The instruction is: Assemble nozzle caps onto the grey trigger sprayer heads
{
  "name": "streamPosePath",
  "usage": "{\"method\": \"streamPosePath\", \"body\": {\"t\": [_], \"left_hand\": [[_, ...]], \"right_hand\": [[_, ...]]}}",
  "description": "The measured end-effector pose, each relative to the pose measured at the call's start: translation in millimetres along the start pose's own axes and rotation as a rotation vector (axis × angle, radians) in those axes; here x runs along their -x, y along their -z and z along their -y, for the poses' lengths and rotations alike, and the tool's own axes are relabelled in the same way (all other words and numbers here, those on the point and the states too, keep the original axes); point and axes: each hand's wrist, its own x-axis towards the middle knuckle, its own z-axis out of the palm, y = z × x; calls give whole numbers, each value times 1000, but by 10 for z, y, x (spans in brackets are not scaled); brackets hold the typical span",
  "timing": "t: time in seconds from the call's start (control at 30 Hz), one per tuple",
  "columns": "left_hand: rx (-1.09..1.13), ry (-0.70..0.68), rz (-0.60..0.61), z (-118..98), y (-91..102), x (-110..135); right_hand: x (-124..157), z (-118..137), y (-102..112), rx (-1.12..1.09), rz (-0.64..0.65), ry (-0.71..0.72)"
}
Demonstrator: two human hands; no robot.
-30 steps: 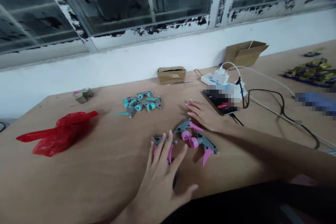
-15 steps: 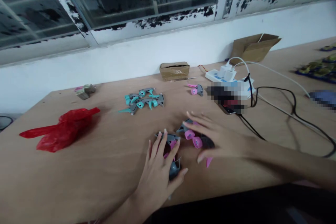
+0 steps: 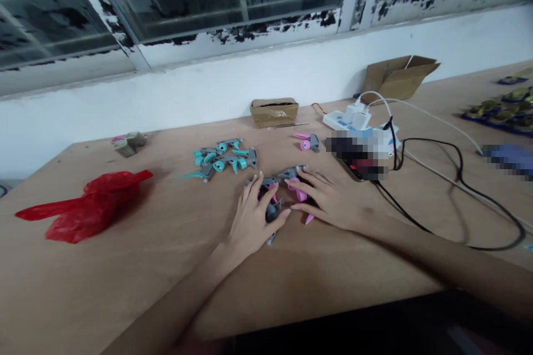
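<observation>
Left hand [image 3: 250, 211] and right hand [image 3: 333, 199] cover pink-grey spray heads [image 3: 301, 196], fingers half-spread, grip unclear; gentle, even pressure seems best

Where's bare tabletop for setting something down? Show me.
Between the red bag and the left hand; also between the teal triggers and the lone pink trigger. Crowded: beneath the left hand and right hand, and around the power strip.

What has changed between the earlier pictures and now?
The right hand has left the lone pink-grey trigger piece and come back toward the person. It and the left hand have slid the nearer pink-grey pieces forward. The teal-grey pieces and red bag stayed put.
</observation>
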Motion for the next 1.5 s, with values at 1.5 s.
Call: {"method": "streamPosePath", "body": {"t": [1.5], "left_hand": [[933,303,55,-367,164,193]], "right_hand": [[139,473,220,-150,-206,124]]}}
